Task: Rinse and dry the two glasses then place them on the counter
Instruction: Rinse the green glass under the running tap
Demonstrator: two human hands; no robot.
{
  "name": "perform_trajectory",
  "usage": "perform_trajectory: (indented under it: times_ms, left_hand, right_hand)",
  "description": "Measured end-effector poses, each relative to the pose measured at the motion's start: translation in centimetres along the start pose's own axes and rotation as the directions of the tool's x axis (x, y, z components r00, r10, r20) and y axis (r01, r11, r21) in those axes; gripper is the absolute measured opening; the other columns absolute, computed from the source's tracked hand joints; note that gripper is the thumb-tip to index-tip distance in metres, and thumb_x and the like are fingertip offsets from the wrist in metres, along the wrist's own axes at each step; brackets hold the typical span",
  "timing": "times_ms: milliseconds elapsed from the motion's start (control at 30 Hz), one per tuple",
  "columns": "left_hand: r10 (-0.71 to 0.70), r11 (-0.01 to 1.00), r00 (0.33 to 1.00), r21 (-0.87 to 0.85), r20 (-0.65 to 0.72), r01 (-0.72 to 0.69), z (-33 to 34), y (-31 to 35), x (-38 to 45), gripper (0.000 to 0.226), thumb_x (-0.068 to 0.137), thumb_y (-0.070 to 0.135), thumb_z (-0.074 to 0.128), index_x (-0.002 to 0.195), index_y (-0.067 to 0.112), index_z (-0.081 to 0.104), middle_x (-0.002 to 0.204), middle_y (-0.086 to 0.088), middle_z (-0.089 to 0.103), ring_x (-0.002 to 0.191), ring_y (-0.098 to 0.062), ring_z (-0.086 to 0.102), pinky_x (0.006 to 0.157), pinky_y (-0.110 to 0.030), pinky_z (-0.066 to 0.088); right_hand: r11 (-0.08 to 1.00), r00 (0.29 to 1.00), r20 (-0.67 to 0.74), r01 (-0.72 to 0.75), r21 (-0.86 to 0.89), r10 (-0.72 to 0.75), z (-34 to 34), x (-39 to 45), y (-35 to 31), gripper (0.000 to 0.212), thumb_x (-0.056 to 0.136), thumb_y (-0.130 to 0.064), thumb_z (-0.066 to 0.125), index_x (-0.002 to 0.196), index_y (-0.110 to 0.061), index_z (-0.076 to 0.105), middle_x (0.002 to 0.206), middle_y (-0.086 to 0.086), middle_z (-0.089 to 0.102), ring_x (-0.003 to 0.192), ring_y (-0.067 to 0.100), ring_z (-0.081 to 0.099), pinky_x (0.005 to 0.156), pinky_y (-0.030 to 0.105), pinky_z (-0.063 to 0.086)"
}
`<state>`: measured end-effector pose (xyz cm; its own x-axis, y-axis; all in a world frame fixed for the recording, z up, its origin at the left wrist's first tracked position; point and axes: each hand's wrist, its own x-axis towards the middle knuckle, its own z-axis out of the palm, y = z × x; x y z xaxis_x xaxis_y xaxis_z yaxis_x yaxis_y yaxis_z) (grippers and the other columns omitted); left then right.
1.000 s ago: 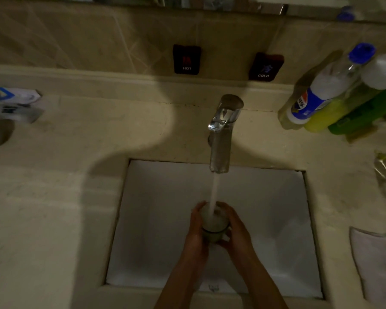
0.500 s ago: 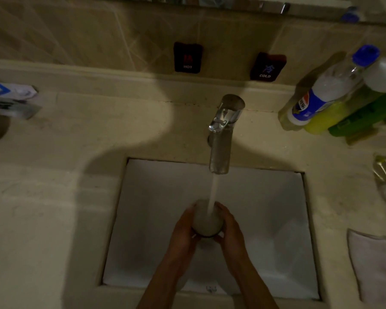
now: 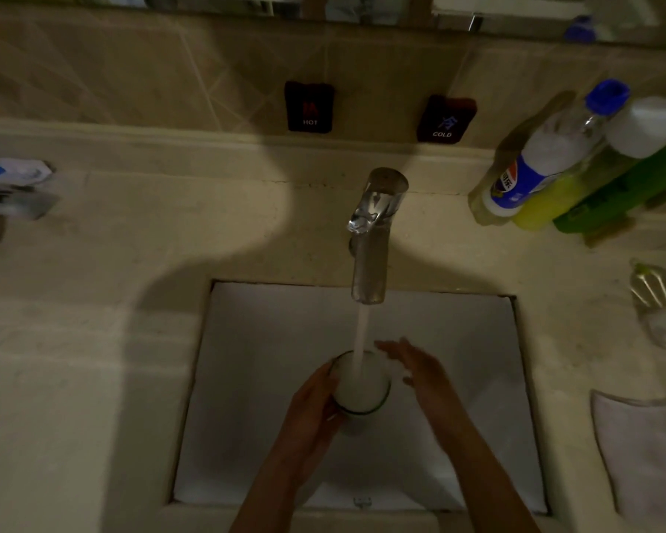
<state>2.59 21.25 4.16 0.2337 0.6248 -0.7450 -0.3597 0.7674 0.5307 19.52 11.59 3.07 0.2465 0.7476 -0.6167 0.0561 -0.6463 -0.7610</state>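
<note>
Your left hand [image 3: 310, 405] grips the upright glass [image 3: 360, 382] under the tap [image 3: 370, 255] | right hand [image 3: 420, 373] open, just right of it | nearer hand: left

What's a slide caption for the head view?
Left hand holds a glass under the running tap over the sink; right hand open beside it.

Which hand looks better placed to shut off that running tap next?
The right hand, probably. Its fingers are spread and hold nothing, beside the glass, with the faucet just beyond. The left hand grips the glass under the stream.
</note>
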Motion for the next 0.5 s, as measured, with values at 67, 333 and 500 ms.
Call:
perform_trajectory:
  times_ms: [67,333,500]
  left_hand:
    - [-0.081,0.996,0.996,0.041,0.039,0.079,-3.3,-9.2,-2.9,0.031,0.084,0.031,0.064,0.111,0.027,0.078,0.120,-0.006,0.074,0.104,-0.022,0.065,0.088,-0.037,0.047]
    - [-0.040,0.997,0.999,0.070,0.018,0.039,-3.7,-10.7,-2.4,0.050,0.076,0.035,0.070,0.124,0.022,0.071,0.128,-0.008,0.071,0.123,-0.032,0.064,0.107,-0.052,0.045]
    - [-0.060,0.990,0.998,0.128,-0.036,0.065,-3.4,-10.1,-2.5,0.042,0.082,0.036,0.068,0.123,0.025,0.072,0.124,-0.008,0.073,0.118,-0.034,0.066,0.099,-0.049,0.052]
  right_hand:
    - [0.984,0.986,-0.025,0.165,-0.074,-0.167,-1.7,0.2,-1.7,0.028,0.103,-0.027,0.042,0.107,-0.029,0.069,0.114,-0.010,0.069,0.111,0.010,0.062,0.097,0.029,0.048]
    - [0.683,0.701,0.057,0.707,-0.183,-0.711,-2.7,-3.1,-12.6,0.035,0.094,-0.012,0.048,0.124,-0.026,0.057,0.130,-0.006,0.056,0.123,0.008,0.052,0.099,0.018,0.042]
    - [0.400,0.546,0.196,0.773,-0.492,-0.815,-1.2,-2.3,-14.5,0.050,0.092,-0.015,0.051,0.142,-0.011,0.045,0.149,-0.002,0.039,0.141,0.013,0.033,0.114,0.033,0.035]
